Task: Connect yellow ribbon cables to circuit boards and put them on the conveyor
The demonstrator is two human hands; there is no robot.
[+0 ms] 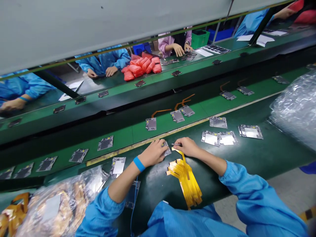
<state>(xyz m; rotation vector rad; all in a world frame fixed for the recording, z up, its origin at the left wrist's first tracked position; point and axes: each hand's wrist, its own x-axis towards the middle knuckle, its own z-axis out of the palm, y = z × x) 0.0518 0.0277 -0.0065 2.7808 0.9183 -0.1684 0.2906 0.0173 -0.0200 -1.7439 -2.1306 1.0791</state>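
My left hand [155, 152], with a blue band at the wrist, is closed on a small circuit board [168, 150] at the front of the green bench. Part of the board hides under my fingers. Just right of it, my right hand [188, 146] is closed in a pinch at the upper end of a yellow flex cable [182, 157]; a thin dark end [176, 144] sticks out from the fingertips toward the board. Below lies a fanned bundle of yellow flex cables [188, 184].
Right of my hands lie several boards with silver plates [228, 138], then bubble wrap [296, 108]. At left sit a silver-plated board [118, 166] and a plastic bag [59, 207]. A green belt [130, 131] carries boards ahead. Co-workers' hands and red bundles [142, 65] are beyond.
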